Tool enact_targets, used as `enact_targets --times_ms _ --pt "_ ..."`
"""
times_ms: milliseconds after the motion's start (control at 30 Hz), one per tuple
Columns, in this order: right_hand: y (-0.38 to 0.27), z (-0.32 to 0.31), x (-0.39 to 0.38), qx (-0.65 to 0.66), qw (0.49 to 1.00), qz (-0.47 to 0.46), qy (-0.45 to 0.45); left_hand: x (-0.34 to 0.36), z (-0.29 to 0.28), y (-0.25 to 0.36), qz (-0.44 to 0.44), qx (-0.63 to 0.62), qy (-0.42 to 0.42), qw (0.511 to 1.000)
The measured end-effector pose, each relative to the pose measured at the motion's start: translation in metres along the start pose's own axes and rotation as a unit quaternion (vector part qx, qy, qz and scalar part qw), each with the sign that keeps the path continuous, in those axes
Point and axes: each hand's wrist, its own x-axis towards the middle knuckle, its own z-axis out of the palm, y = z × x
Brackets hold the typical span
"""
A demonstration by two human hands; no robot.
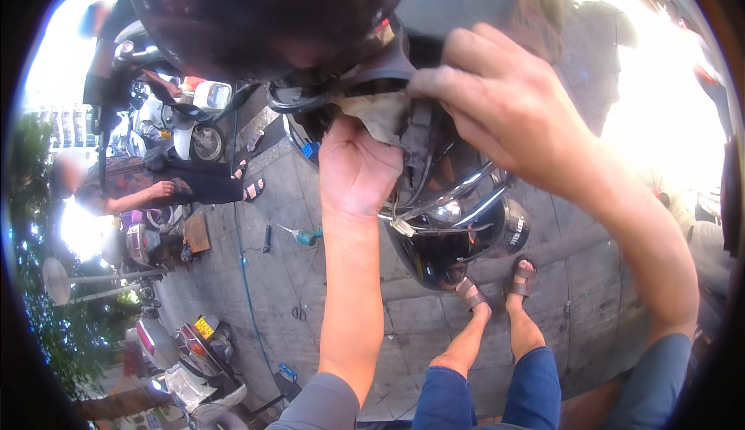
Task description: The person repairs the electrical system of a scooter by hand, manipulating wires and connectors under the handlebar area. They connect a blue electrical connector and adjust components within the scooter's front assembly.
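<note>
In the head view, a black scooter [434,263] with chrome tubes [477,205] stands beneath my hands, under a large glossy dark dome-shaped part [256,11]. My left hand [358,170] is palm-up inside it, fingertips hidden behind a pale tan piece [372,112]; I cannot tell what they hold. My right hand [504,104] comes in from the right, fingers bent and pinched at the edge of a dark grey plastic piece [384,65]; what sits between those fingertips is hidden.
Another person [194,178] is on the left near parked scooters [194,360]. On the pavement [310,329] lie a teal tool [308,237], a black elongated object [267,237], a blue hose [247,282] and a brown board [196,232]. My sandalled feet stand below the scooter.
</note>
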Motion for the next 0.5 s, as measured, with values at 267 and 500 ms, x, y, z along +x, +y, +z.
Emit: enact_targets --times_ms 267,500 --pt "-0.006 -0.003 -0.001 0.041 0.997 0.012 0.069 -0.009 -0.008 -0.002 0.054 0.078 0.012 0.995" --pt "0.000 0.008 -0.005 0.055 0.996 0.025 0.073 -0.009 -0.011 -0.003 0.065 0.050 0.035 0.996"
